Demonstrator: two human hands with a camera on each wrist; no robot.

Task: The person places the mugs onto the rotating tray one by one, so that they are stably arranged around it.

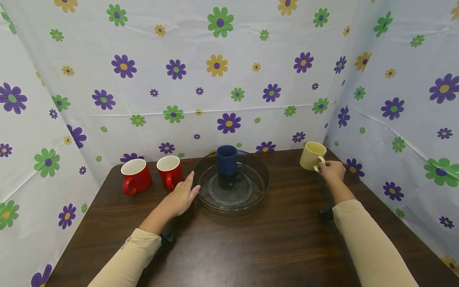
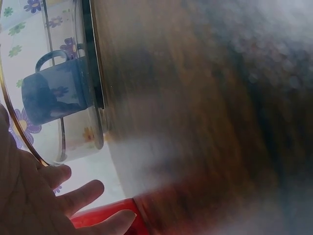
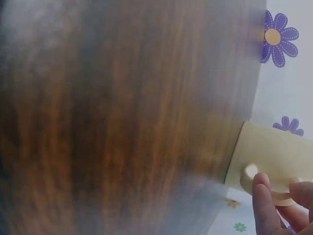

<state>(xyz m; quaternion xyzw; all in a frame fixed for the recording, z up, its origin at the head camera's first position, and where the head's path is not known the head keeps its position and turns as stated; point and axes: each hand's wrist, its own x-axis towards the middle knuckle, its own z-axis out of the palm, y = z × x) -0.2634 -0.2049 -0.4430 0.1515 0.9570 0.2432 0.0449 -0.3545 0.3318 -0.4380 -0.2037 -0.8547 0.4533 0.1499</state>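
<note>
My right hand (image 1: 332, 171) grips the handle of a yellow mug (image 1: 311, 157) near the table's far right corner. In the right wrist view, fingers and thumb close round that handle, against the yellow mug (image 3: 274, 156). My left hand (image 1: 181, 198) has its fingers extended at the left rim of a round, see-through dark glass dish (image 1: 231, 203). A blue mug (image 1: 226, 160) stands upright inside the dish, handle to the right. In the left wrist view the blue mug (image 2: 56, 93) shows through the glass, beside the spread fingers of my left hand (image 2: 29, 196).
Two red mugs with white insides stand left of the dish: one red mug (image 1: 137, 177) farther left, the other red mug (image 1: 170, 171) just beyond my left hand. The dark wooden table (image 1: 251, 247) meets flower-patterned sheets (image 1: 193, 87) at the back and sides.
</note>
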